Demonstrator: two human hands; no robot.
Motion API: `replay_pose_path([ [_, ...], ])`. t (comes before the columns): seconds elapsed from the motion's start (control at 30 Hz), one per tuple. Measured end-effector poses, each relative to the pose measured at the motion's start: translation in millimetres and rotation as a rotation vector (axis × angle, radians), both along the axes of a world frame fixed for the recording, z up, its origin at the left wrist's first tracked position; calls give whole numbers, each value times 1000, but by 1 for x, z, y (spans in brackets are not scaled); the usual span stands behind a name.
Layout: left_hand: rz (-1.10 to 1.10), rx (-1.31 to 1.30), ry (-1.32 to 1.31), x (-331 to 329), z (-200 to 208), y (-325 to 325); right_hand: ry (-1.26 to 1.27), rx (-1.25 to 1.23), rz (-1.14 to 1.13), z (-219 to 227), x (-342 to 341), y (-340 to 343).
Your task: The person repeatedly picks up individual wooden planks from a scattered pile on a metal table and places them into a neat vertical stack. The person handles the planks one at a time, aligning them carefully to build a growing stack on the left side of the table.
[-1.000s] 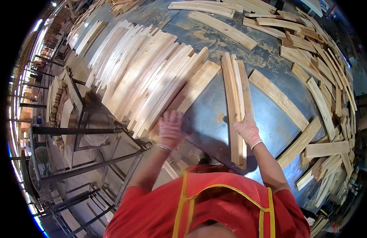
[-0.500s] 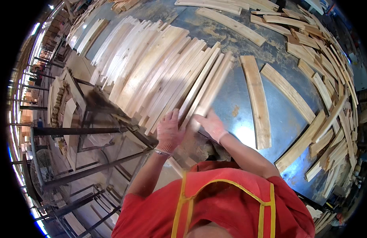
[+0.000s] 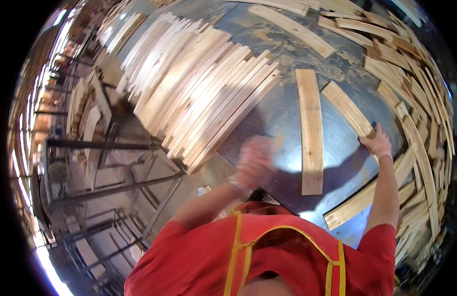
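Resting my right hand (image 3: 377,142) on the near part of a curved board (image 3: 347,108), I see thumb and fingers astride it but cannot tell whether they clamp. It lies on the metal table (image 3: 285,111), right of another board (image 3: 311,133). My left hand (image 3: 255,163) is blurred, its fingers unreadable. This looks like picking up; next calls for a firm grip before lifting.

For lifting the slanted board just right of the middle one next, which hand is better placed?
Right, I'd judge: the right hand is already at the near end of the slanted board. The left hand, blurred, is farther off, with the middle board in between.
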State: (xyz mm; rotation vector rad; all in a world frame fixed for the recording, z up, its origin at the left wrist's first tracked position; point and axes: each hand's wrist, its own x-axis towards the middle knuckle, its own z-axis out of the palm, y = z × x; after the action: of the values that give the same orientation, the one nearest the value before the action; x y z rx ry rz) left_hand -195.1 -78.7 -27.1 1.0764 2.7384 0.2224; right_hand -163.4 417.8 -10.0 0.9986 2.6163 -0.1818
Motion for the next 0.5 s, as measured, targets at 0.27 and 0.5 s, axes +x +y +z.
replay_pose_path([
  [0.27,-399,126,-60,63,-3,144,-190,-343,131,2,12,11],
  [0.5,546,141,-149,18,-16,6,40,-46,178,-28,81,-15],
])
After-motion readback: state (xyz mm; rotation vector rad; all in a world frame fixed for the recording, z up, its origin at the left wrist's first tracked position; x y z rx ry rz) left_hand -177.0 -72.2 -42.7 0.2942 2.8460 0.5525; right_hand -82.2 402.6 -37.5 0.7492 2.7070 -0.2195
